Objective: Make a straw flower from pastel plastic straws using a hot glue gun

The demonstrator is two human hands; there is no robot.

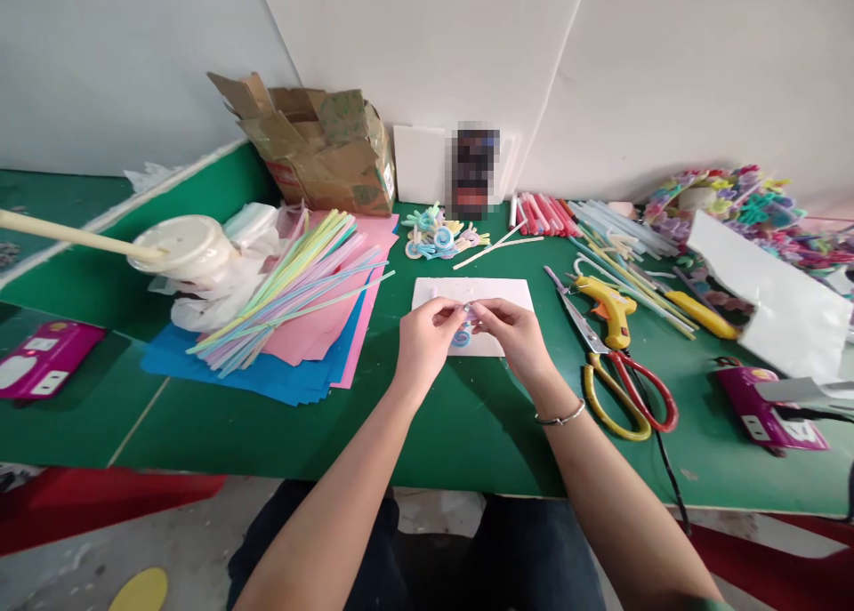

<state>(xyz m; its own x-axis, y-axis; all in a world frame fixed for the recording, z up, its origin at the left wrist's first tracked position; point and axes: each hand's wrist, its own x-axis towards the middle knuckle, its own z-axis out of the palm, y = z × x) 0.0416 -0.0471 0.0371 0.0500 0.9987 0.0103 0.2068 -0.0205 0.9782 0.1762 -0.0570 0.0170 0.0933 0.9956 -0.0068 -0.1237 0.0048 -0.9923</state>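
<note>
My left hand (432,331) and my right hand (511,331) meet fingertip to fingertip over a white board (513,293) on the green table. Both are closed in a pinch on something small and pale that the fingers mostly hide. Right below the fingertips shows a blue spiral craft piece (461,336); whether it hangs from the pinch or lies on the board, I cannot tell. Behind the board is a small pile of pastel swirl craft pieces (443,239), with loose pale strips (490,246) beside it.
Left lie pastel strips (286,295) on pink and blue sheets (267,380), near a white tub (183,246) and a cardboard box (334,157). Right are large scissors (597,349), a yellow glue gun (608,309), a yellow cutter (700,314), pink rods (543,215) and a purple box (753,406).
</note>
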